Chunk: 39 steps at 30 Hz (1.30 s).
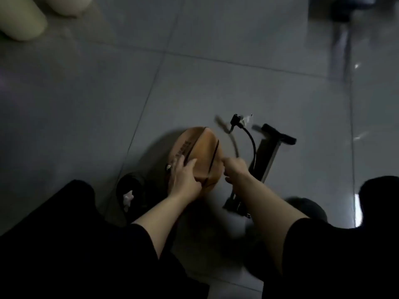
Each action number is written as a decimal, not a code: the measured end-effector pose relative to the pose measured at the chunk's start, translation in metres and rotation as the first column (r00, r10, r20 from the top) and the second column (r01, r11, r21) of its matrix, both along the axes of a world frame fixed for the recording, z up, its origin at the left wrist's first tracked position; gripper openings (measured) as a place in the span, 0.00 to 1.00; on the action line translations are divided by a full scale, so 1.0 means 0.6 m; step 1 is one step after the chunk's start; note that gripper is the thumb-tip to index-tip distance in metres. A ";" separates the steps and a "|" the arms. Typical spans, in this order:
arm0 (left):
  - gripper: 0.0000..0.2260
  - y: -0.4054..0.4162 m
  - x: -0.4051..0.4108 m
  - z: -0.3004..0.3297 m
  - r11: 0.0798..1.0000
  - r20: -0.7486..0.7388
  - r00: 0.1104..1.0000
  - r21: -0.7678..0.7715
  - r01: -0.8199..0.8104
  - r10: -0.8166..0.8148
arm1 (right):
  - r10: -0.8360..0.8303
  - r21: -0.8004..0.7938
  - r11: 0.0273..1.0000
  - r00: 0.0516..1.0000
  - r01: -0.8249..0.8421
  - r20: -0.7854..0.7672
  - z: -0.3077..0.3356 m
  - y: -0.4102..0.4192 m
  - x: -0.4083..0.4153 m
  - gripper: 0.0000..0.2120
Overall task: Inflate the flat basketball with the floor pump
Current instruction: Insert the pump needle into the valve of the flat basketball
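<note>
A flat orange-brown basketball lies on the grey tiled floor, caved in and creased. My left hand rests on its near left side with fingers spread over the surface. My right hand is just right of the ball, fingers curled round the black hose, which blurs as it rises from the fist. The floor pump lies on its side right of the ball, its black T-handle pointing away and its base near me. The hose's black nozzle head lies beyond the ball.
My dark shoes sit on either side of the ball, the left one carrying a small pale ornament. A second shoe is near the pump base. Pale cushioned furniture stands at the far left. Dark chair legs are at the far right.
</note>
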<state>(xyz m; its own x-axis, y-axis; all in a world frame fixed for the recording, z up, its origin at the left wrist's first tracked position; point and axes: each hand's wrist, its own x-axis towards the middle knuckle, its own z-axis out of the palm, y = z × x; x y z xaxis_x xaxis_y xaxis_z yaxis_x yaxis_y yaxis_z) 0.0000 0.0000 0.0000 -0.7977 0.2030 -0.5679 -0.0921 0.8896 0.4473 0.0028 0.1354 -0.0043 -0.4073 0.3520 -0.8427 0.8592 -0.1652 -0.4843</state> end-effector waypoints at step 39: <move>0.24 -0.048 -0.032 -0.074 0.711 0.123 0.764 0.297 -0.638 0.634 | 0.001 0.038 0.999 0.907 0.016 -0.421 -0.048 0.086 -0.045 0.23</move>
<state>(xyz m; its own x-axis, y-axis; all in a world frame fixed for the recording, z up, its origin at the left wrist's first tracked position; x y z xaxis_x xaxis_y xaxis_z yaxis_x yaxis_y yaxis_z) -0.0193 -0.0285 -0.0447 -0.7961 -0.1880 -0.5752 -0.5922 0.4374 0.6767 -0.0240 0.1872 -0.0333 -0.7185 0.3859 -0.5786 0.5726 -0.1441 -0.8071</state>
